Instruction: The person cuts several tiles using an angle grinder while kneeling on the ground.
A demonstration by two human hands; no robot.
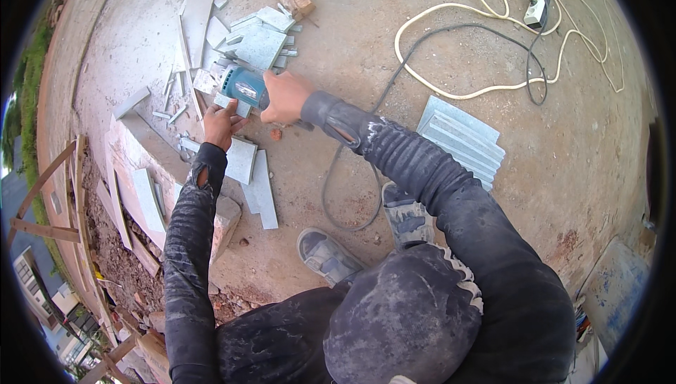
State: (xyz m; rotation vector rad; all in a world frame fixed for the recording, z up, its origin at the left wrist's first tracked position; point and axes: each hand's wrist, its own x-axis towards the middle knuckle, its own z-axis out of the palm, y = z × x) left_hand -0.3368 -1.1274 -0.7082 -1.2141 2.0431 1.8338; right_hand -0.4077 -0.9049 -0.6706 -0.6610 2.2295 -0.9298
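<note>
My right hand is wrapped round the rear of a teal handheld power cutter. Its metal head points left, over pale grey tile pieces. My left hand pinches a small grey tile piece just below the cutter's body. The cutter's blade and its contact with the tile cannot be made out. Right beyond the tool lies a heap of cut grey tiles. Nearer to me, below my left hand, more tile pieces rest on the ground.
A fanned stack of grey tiles lies to the right. A dark cord and a cream cable loop over the concrete towards a white socket block. Dusty planks and thin offcuts lie far left; a stone block sits near my left forearm.
</note>
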